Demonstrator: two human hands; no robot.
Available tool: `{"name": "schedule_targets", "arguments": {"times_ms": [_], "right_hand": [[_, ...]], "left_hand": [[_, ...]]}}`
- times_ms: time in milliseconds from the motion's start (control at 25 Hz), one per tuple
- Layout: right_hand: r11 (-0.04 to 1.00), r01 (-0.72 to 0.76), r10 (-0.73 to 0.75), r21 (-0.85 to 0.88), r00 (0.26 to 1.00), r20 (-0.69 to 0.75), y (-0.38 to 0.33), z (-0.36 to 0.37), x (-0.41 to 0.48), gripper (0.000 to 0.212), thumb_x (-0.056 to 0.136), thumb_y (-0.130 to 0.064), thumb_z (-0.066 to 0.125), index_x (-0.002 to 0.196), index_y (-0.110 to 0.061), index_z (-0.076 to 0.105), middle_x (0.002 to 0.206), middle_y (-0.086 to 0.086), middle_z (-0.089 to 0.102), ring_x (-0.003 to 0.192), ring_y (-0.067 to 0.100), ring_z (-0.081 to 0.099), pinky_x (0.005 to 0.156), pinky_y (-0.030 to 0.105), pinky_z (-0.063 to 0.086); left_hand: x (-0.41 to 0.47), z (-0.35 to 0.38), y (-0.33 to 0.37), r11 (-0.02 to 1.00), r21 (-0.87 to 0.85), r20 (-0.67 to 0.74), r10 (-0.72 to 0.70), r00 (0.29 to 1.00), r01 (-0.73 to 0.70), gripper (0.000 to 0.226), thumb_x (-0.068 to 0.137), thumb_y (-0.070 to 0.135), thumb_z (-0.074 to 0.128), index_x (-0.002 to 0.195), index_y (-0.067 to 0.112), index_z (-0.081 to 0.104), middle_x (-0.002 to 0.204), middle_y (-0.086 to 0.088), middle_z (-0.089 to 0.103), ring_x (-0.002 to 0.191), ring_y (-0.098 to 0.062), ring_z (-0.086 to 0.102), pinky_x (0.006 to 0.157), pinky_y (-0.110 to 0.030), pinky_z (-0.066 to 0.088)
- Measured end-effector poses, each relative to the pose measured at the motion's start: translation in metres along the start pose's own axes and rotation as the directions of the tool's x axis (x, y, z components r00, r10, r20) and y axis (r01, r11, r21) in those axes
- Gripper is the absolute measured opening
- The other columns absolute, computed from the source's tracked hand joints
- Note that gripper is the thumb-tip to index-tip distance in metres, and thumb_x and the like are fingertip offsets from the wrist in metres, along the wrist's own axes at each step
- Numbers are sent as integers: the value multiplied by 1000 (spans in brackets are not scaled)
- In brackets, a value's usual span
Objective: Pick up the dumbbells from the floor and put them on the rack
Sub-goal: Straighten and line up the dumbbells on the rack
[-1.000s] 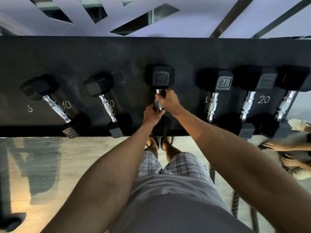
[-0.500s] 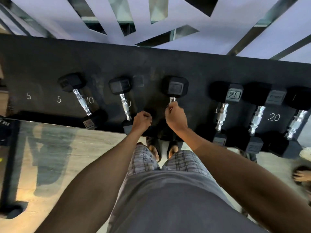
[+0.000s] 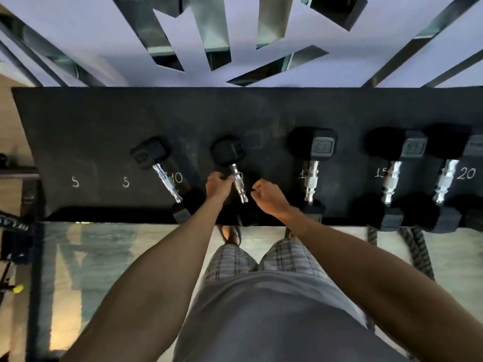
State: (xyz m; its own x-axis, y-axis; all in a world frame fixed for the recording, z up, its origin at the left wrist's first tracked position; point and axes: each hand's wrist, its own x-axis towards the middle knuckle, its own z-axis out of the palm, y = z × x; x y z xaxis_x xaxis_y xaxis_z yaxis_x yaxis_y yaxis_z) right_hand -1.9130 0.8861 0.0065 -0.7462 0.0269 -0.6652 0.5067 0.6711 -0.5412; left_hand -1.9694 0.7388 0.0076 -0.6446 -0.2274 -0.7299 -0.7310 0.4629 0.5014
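Observation:
The black rack shelf [image 3: 104, 131] carries several black hex dumbbells with chrome handles, lying in a row over chalk weight numbers. My left hand [image 3: 218, 186] hovers with curled fingers just left of the second dumbbell [image 3: 236, 176], and its fingertips touch that handle. The handle shows in full and is not wrapped. My right hand [image 3: 269, 197] is loosely curled and holds nothing. It sits between the second dumbbell and the third dumbbell [image 3: 312, 176], touching neither. The leftmost dumbbell [image 3: 162, 176] lies tilted by the "10" mark.
Two more dumbbells [image 3: 392, 178] [image 3: 447, 178] lie at the right by the "15" and "20" marks. The "5" marks on the left have bare shelf. A thick rope [image 3: 418, 252] hangs below the shelf on the right. My feet [image 3: 231, 235] stand on the pale floor.
My right hand let go of the third dumbbell's handle, and that dumbbell now lies on the shelf. Both hands shifted left toward the second dumbbell, and the view moved left too.

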Motion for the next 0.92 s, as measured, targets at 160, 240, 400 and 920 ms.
{"name": "schedule_targets", "arguments": {"times_ms": [160,240,400,920], "right_hand": [[990,-108,111,95,993,-31,-14,30,8,36,92,-27,64,120,-4,62,112,15,72,108,30,66,91,40,52],[980,-130,142,148,987,-70,-13,41,8,34,90,-26,67,116,-4,63,109,14,72,104,30,67,82,35,49],[978,-147,161,145,983,-90,-13,52,12,37,89,-27,69,118,-6,61,108,14,71,100,32,67,76,32,45],[936,-198,247,290,959,-142,-33,50,30,29,92,-21,66,113,-2,61,105,14,71,89,25,66,69,27,38]], "left_hand": [[14,-2,10,951,-259,278,-95,956,169,16,88,11,68,103,6,69,107,-13,68,106,-28,64,102,-38,49],[15,6,13,916,-337,316,-110,942,220,8,90,8,66,97,8,67,107,-12,68,103,-22,64,100,-36,48],[22,18,14,906,-373,226,-120,967,200,18,91,17,68,96,0,67,94,-12,72,84,-18,69,86,-31,53],[27,10,46,992,-117,232,67,970,-40,38,91,26,68,115,-3,65,102,-15,76,86,-20,73,88,-31,58]]}}
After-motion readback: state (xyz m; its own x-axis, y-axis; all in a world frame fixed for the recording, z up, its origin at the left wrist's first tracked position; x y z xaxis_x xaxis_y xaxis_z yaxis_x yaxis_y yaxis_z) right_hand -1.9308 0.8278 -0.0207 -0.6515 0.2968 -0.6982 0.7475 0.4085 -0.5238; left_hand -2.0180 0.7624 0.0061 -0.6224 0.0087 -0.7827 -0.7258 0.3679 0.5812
